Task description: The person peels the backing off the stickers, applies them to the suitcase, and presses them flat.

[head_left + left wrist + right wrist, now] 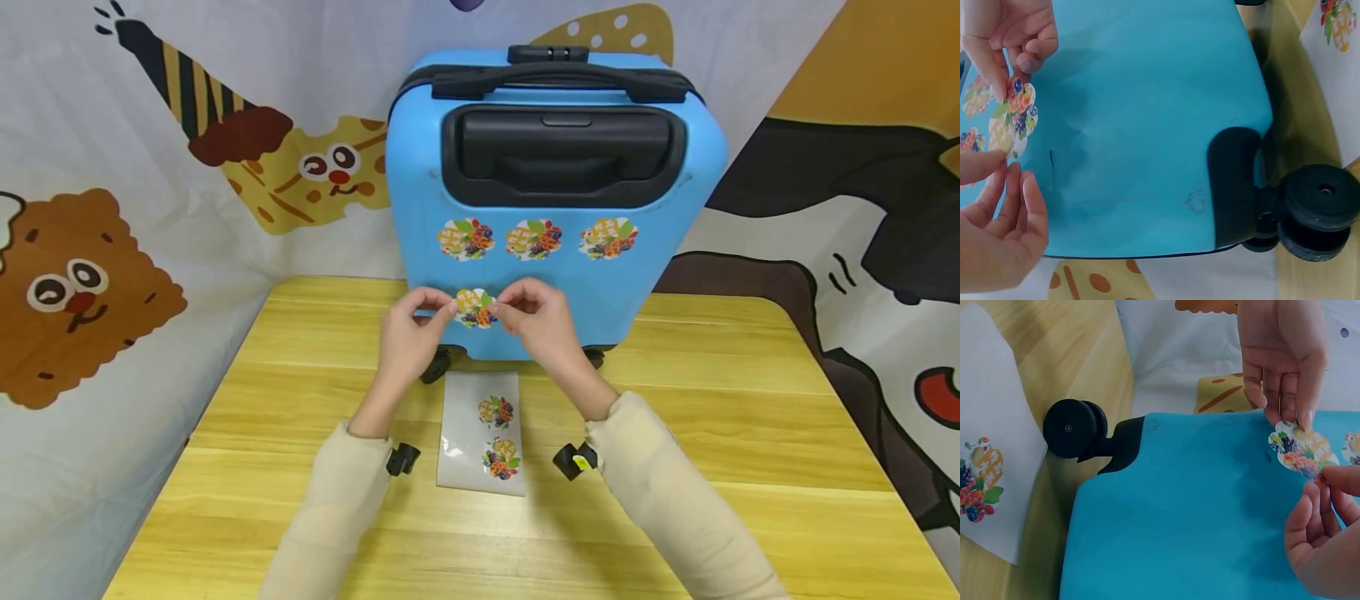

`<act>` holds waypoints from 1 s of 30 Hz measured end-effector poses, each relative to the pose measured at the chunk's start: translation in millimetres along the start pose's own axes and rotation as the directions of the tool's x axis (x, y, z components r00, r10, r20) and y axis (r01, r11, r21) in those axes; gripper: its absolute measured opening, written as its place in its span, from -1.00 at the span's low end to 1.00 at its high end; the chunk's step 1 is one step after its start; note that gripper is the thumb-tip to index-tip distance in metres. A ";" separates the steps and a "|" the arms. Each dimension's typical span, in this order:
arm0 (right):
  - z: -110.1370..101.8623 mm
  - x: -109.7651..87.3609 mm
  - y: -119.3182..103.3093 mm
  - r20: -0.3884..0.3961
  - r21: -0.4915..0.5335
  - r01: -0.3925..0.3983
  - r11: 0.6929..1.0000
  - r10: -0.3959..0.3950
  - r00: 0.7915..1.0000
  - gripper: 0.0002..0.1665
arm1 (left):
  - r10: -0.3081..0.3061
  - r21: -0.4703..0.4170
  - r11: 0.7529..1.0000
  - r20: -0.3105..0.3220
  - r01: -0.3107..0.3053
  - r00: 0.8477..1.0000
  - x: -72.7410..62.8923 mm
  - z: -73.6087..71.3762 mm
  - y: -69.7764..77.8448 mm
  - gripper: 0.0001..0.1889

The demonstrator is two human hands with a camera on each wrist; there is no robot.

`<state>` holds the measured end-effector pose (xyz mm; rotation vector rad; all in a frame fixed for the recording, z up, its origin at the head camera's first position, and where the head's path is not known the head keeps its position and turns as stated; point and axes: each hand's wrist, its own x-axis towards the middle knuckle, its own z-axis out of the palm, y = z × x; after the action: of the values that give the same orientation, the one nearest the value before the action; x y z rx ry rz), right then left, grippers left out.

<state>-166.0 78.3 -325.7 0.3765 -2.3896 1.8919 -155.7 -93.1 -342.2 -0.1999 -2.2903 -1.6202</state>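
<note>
A fruit-print sticker is stretched between both hands in front of the lower part of a blue suitcase. My left hand pinches its left edge between thumb and fingers; the right hand pinches the right edge the same way. In the right wrist view the sticker looks held just off the shell, though contact is hard to judge. Three similar stickers, left, middle and right, sit in a row below the suitcase's black handle recess.
On the wooden table, a white sticker sheet with two fruit stickers lies before the suitcase. Black wheels, one at the left, stand on the tabletop. Behind hangs a cartoon-print cloth.
</note>
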 end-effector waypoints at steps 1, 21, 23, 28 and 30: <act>0.6 0.5 -1.0 -0.011 -0.001 0.001 1.000 -0.001 1.000 -0.90 | 0.011 0.013 1.000 -0.011 -0.011 1.000 0.8 0.1 0.8 -0.90; 15.4 7.0 -10.5 -0.253 -0.072 0.053 0.996 -0.069 0.965 -0.95 | 0.195 0.146 0.974 -0.163 -0.172 0.967 11.7 6.3 9.8 -0.92; 16.5 7.0 -10.4 -0.263 -0.102 0.058 0.993 -0.083 0.961 -0.92 | 0.195 0.148 0.974 -0.173 -0.170 0.966 12.5 6.6 9.6 -0.92; 18.6 6.9 -10.0 -0.286 -0.166 0.059 0.984 -0.105 0.953 -0.91 | 0.205 0.160 0.971 -0.179 -0.177 0.962 13.3 7.0 8.5 -0.91; 19.3 7.1 -9.6 -0.292 -0.175 0.059 0.983 -0.109 0.950 -0.91 | 0.210 0.168 0.969 -0.181 -0.180 0.961 13.8 7.1 7.8 -0.91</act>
<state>-168.7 56.6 -319.8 0.1618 -2.2643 1.5715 -167.5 -84.8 -332.6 -0.2114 -2.1545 -1.3028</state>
